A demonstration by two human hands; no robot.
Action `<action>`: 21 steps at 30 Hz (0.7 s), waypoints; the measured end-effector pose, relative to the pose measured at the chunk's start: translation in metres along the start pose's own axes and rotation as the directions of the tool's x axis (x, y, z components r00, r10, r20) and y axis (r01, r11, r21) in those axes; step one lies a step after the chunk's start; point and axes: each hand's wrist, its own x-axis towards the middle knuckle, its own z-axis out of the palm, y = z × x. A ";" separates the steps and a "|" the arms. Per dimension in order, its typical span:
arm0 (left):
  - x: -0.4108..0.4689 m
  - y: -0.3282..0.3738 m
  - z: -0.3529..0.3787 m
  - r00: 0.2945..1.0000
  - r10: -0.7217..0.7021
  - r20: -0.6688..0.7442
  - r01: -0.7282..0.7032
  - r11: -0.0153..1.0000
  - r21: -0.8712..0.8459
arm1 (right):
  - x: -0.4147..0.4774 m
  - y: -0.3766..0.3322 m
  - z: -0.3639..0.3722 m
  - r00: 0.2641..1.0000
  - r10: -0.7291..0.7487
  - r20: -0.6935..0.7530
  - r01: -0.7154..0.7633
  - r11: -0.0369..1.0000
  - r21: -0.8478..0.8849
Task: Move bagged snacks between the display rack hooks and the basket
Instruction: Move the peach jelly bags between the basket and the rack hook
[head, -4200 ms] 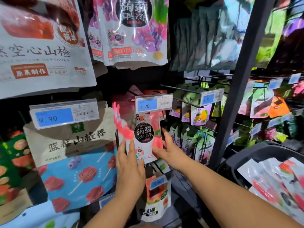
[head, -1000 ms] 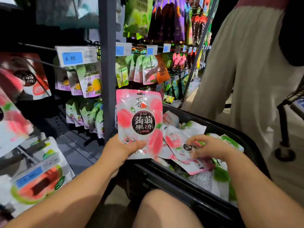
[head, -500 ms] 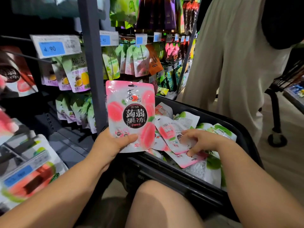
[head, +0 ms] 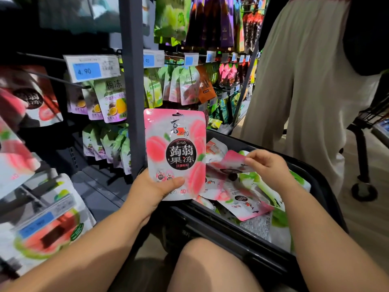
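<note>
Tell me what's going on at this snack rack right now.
A person is handling bagged snacks beside the display rack. Their left hand holds a pink peach jelly bag upright by its bottom edge. Their right hand pinches the corner of a second pink bag just above the pile in the black basket. Neither bag hangs on the rack.
</note>
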 end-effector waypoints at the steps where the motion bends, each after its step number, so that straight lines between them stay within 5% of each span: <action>1: 0.000 0.000 0.000 1.000 0.004 -0.010 -0.004 1.000 0.009 | 0.002 -0.007 0.000 0.997 -0.050 -0.054 0.049 0.998 -0.027; 8: 0.002 0.004 -0.008 0.996 0.028 -0.087 -0.022 0.998 0.065 | 0.019 -0.058 -0.016 0.935 -0.287 -0.210 0.224 0.933 -0.281; 16: 0.006 0.003 -0.015 0.990 0.041 -0.137 -0.009 0.974 0.225 | 0.026 -0.076 -0.003 0.960 -0.273 -0.055 0.254 0.940 -0.229; 21: 0.008 0.004 -0.013 0.993 0.013 -0.113 0.012 0.975 0.223 | 0.022 -0.062 0.013 0.948 -0.207 -0.243 0.195 0.978 -0.074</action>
